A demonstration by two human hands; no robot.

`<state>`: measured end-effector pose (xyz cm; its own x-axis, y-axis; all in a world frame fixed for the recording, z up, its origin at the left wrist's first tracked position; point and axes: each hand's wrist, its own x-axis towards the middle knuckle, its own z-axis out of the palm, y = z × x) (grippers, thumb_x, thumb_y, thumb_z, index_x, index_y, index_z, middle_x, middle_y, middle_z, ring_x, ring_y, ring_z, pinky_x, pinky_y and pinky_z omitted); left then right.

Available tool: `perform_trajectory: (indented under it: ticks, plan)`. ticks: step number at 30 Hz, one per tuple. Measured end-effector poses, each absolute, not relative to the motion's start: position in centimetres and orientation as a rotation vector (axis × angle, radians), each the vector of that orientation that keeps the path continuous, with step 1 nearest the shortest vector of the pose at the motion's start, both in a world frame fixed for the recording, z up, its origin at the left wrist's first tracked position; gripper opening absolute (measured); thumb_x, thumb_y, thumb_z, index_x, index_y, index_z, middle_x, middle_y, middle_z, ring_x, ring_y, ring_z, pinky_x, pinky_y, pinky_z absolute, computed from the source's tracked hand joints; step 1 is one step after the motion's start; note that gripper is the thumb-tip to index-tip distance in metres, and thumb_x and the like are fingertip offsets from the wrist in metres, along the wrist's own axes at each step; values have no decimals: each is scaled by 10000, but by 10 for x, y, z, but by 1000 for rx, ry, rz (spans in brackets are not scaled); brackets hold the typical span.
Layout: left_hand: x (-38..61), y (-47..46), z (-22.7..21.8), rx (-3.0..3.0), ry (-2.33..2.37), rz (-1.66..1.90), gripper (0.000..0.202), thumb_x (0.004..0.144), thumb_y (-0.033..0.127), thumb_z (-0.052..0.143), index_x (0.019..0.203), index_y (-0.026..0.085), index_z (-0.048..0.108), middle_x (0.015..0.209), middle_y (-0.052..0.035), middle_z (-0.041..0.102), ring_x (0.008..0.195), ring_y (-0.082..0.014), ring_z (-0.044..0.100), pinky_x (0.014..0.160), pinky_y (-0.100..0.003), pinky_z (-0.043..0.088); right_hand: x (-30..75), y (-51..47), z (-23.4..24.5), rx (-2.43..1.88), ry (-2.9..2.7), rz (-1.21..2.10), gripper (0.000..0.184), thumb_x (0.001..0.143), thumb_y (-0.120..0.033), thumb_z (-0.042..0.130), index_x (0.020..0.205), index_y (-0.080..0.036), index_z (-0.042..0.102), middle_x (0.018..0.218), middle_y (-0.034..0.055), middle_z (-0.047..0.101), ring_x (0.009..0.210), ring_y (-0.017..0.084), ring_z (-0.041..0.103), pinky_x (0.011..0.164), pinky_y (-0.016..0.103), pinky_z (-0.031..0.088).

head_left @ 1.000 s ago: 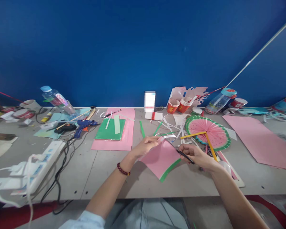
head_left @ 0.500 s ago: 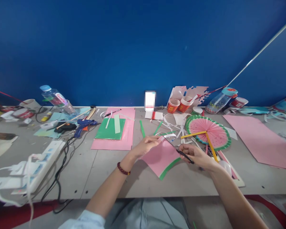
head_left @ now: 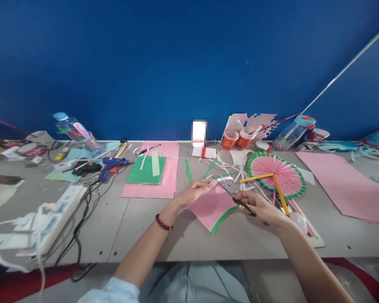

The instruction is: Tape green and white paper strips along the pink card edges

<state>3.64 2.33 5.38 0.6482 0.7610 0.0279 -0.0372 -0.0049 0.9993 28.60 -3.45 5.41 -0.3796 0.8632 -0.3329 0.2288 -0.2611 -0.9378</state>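
My left hand (head_left: 195, 191) is closed on the upper left edge of a sheet of pink paper (head_left: 212, 206), held tilted above the table. A green strip (head_left: 222, 219) runs along the sheet's lower right edge. In my right hand (head_left: 255, 204) is a pair of scissors (head_left: 244, 207) with black handles; the blades lie along the upper right edge of the sheet, pointing toward my left hand. A narrow white strip (head_left: 225, 182) curls up at that edge, beyond the blades. Part of the scissor handle is hidden by my fingers.
A watermelon-patterned paper fan (head_left: 286, 174) with yellow sticks lies to the right. Behind are red paper cups (head_left: 230, 139) and white paper scraps (head_left: 236, 170). Leftward are a green pack (head_left: 145, 173) on pink paper, a blue glue gun (head_left: 112, 168) and a power strip (head_left: 58, 216).
The lower corner of the pink paper has lifted slightly and its green edge bends more. Both hands and the scissors stay in nearly the same place.
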Motion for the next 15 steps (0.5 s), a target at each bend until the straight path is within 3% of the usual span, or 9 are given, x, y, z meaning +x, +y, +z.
perform_trajectory:
  ticks: [6, 15]
  plan:
    - [36, 26, 48, 1459, 633, 694, 325, 882, 449, 529, 1006, 226, 730, 1334, -61, 553, 1328, -295, 378, 1080, -438, 291, 285, -36, 55, -1348, -1500, 1699, 367, 764, -528, 636, 786, -198, 477, 545, -72, 387, 511, 80, 296, 512, 236, 239]
    - [36, 25, 52, 1448, 641, 697, 345, 872, 484, 529, 925, 218, 743, 1266, -51, 602, 1251, -285, 467, 1063, -417, 312, 283, -34, 56, -1394, -1512, 1655, 399, 727, -559, 645, 780, -197, 486, 538, -69, 363, 519, 85, 276, 512, 246, 212]
